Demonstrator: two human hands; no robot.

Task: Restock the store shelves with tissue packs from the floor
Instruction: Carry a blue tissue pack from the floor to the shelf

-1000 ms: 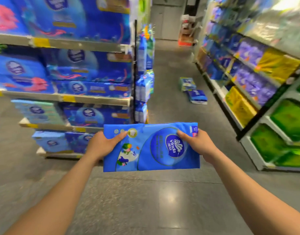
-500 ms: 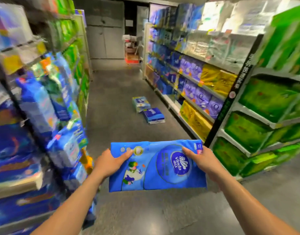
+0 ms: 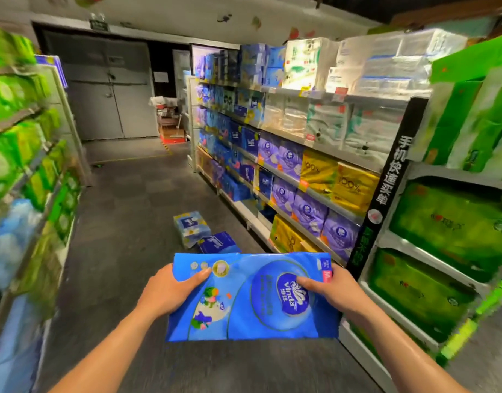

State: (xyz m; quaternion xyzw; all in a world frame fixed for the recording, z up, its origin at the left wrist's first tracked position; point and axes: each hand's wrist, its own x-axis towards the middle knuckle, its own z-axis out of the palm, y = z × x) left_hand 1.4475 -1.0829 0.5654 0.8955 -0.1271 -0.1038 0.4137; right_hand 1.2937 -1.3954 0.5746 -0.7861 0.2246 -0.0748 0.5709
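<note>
I carry a large blue Vinda tissue pack (image 3: pixel 252 304) flat in front of me at waist height. My left hand (image 3: pixel 170 293) grips its left edge, thumb on top. My right hand (image 3: pixel 329 293) grips its right edge, thumb on the logo. Two more tissue packs lie on the floor ahead: a pale blue one (image 3: pixel 191 226) and a dark blue one (image 3: pixel 218 242) just behind the pack I hold. The right-hand shelves (image 3: pixel 309 191) hold purple, yellow, blue and white tissue packs.
A green-stocked shelf end (image 3: pixel 454 245) stands close on my right. Shelves with green and blue packs (image 3: pixel 25 177) line the left. The grey aisle floor (image 3: pixel 130 208) runs ahead to grey double doors (image 3: pixel 108 103), with a cart (image 3: pixel 166 114) near them.
My view has swung right, from the blue shelves on the left to looking down the aisle. The pack stays gripped in both hands, and the floor packs now lie straight ahead.
</note>
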